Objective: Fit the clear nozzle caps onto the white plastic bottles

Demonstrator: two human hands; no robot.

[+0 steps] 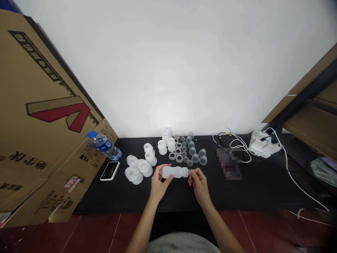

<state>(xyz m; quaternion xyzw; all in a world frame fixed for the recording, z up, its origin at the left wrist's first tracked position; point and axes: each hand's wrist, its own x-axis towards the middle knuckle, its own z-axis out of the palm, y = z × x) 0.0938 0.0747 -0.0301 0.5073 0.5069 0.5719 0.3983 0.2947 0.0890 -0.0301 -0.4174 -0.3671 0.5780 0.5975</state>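
Note:
A frosted white baby bottle lies sideways above the table's front part, its collar end to the right. My left hand is closed around its base, thumb along the near side. At the other end, my right hand pinches the small clear teat with its fingertips, which partly hide it. Just beyond the bottle are several clear rings, small teats and clear domed caps. White bottles without caps stand behind and to the left. Nearer my left hand are capped bottles.
A phone and a water bottle are at the left, beside a large cardboard box. On the right are a blurred dark item, loose cables and a white power strip. The wall borders the black table.

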